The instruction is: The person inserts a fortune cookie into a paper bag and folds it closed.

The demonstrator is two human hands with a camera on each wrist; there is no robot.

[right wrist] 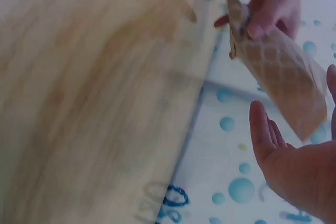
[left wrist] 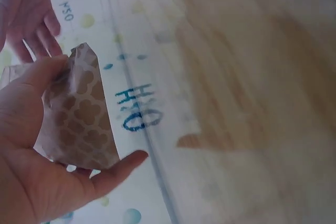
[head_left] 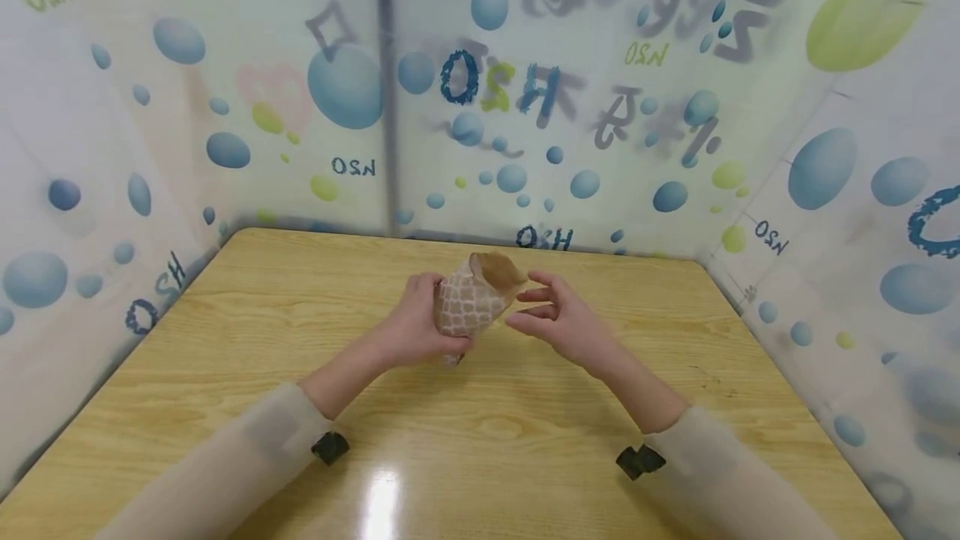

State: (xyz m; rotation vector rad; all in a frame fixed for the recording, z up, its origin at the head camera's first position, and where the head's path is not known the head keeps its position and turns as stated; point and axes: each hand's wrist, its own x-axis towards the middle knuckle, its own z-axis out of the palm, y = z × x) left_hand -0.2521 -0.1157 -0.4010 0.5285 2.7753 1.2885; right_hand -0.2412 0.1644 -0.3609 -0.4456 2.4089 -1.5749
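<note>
Holding a brown, white-latticed paper bag (head_left: 467, 302)
It is grasped by the left hand (head_left: 415, 325), its mouth (head_left: 500, 273) seemingly kept clear; right hand (head_left: 573, 325) empty.

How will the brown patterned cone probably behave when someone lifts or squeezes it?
The cone is probably light for its size, since its wide open end shows a hollow inside. Its wall looks thin and creased like paper, so a firm squeeze would likely dent it. If laid down, its tapering shape might roll unevenly.
</note>
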